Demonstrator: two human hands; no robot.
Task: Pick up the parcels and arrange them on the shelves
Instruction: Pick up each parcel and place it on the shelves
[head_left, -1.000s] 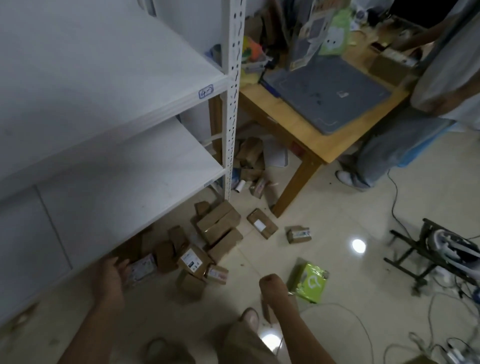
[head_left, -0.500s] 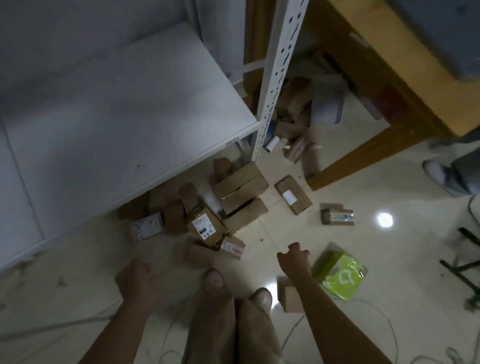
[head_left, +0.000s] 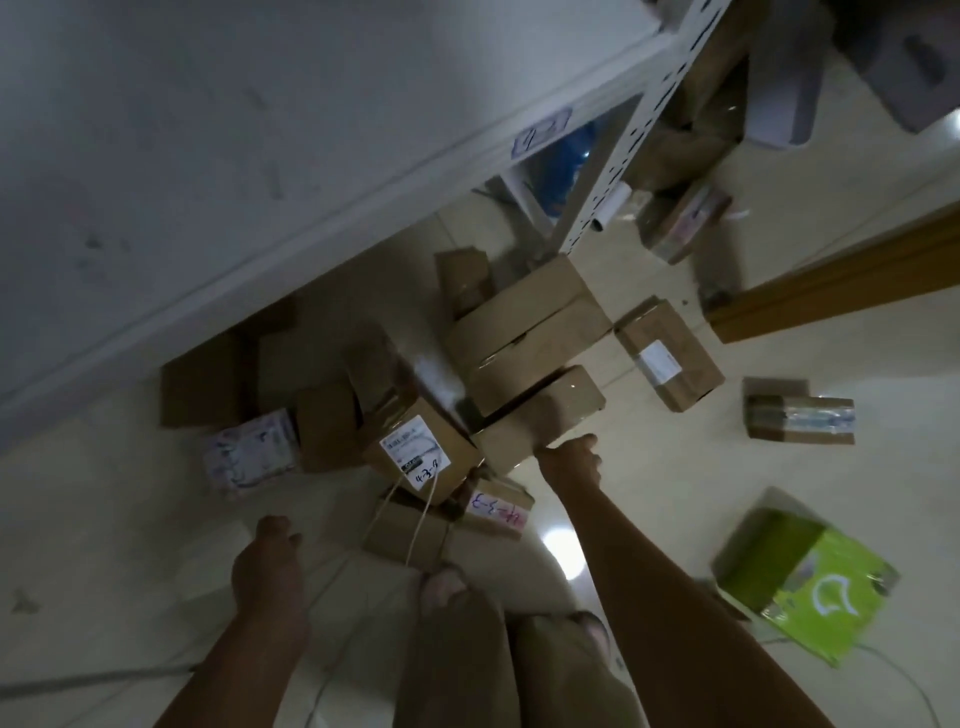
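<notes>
Several brown cardboard parcels lie in a heap on the tiled floor under the white shelf (head_left: 260, 156). My right hand (head_left: 569, 462) reaches down to the near end of a long brown box (head_left: 556, 405); its fingers touch the box's edge and the thumb is spread. Left of it sits a box with a white label (head_left: 421, 452), and a small box with pink writing (head_left: 498, 506) lies just below. My left hand (head_left: 265, 561) hangs over bare floor, loosely curled and holding nothing. A white-wrapped parcel (head_left: 249, 452) lies at the heap's left end.
The perforated shelf post (head_left: 623, 156) stands behind the heap. A wooden table leg (head_left: 841, 291) crosses the right side. Loose on the floor to the right lie a labelled box (head_left: 670, 358), a taped parcel (head_left: 800, 415) and a green package (head_left: 810, 577). My feet (head_left: 441, 587) stand close to the heap.
The view has dropped and closed in on the floor heap. My right hand has moved forward from beside the green package to the long box. My left hand stays low on the left.
</notes>
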